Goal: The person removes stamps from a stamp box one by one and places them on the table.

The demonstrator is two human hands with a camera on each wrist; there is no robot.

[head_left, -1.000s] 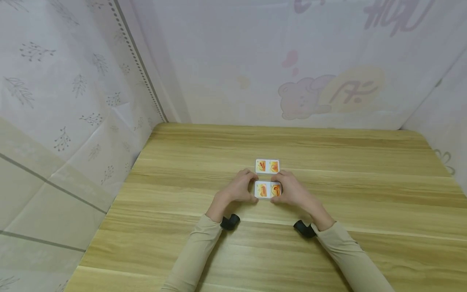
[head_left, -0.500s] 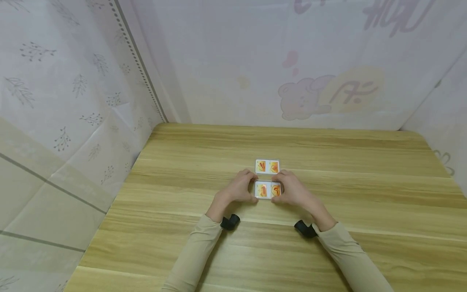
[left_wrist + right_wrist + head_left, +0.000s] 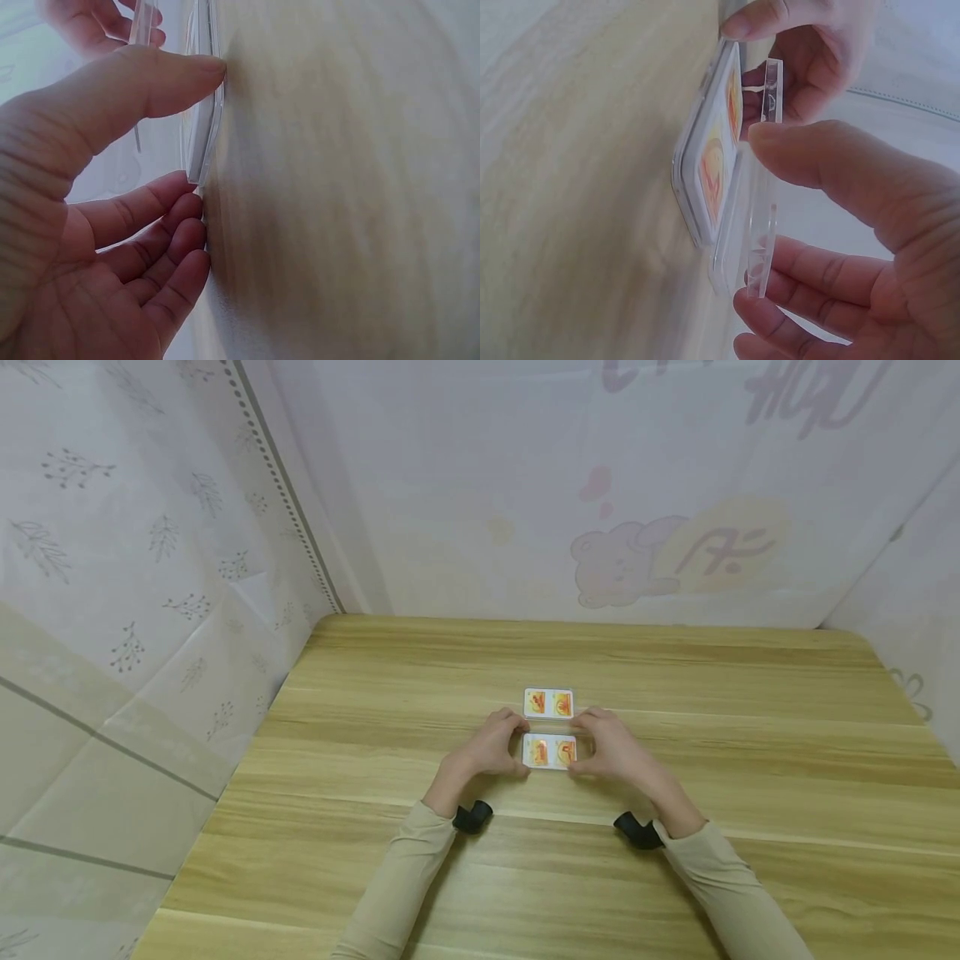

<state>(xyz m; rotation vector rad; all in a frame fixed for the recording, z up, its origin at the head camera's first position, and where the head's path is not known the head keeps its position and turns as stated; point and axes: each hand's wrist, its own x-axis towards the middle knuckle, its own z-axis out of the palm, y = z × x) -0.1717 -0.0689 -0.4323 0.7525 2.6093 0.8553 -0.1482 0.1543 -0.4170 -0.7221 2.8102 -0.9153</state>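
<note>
A clear plastic case base holds a stack of white cards with orange pictures, flat on the wooden table. My left hand grips the base's left end, thumb on the near edge and fingertips at the far edge, as the left wrist view shows. Between the thumb and fingers of my right hand is a thin transparent lid, raised off the cards. In the head view the lid barely shows. Just beyond lies a second cased card stack, also with orange pictures.
The wood-grain table runs back to a pale printed cloth. Patterned cloth also hangs at the left. A black camera mount sits at the left wrist, another black mount at the right.
My right hand has moved slightly to the right, away from the near card stack, with the lid. My left hand stays at the case's left end.
</note>
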